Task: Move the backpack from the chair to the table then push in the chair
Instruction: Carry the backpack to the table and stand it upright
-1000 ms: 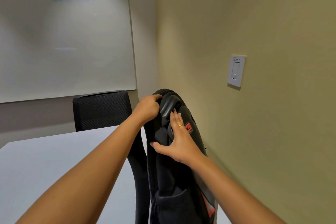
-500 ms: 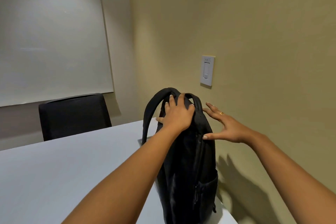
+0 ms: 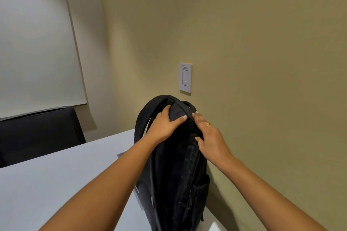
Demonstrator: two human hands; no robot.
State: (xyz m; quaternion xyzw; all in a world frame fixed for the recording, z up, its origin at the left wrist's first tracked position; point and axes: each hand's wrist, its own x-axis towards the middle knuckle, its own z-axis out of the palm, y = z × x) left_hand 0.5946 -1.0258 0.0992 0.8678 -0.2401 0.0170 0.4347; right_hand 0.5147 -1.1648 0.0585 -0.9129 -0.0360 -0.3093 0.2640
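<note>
The black backpack (image 3: 178, 178) stands upright on the white table (image 3: 56, 180), at the table's right edge close to the wall. My left hand (image 3: 165, 124) grips its top from the left, fingers curled over the handle area. My right hand (image 3: 210, 137), with a gold ring, lies against the top right side of the backpack, fingers spread on the fabric. A shoulder strap arches up on the backpack's left. The chair that held the backpack is out of view.
A black chair (image 3: 39, 133) stands at the far end of the table, under a whiteboard (image 3: 35, 43). A beige wall with a white light switch (image 3: 185, 78) runs close along the right of the table.
The backpack came over onto the table and now stands there. My right hand, off the bag half a second ago, has come back onto its top right side. The view has shifted left.
</note>
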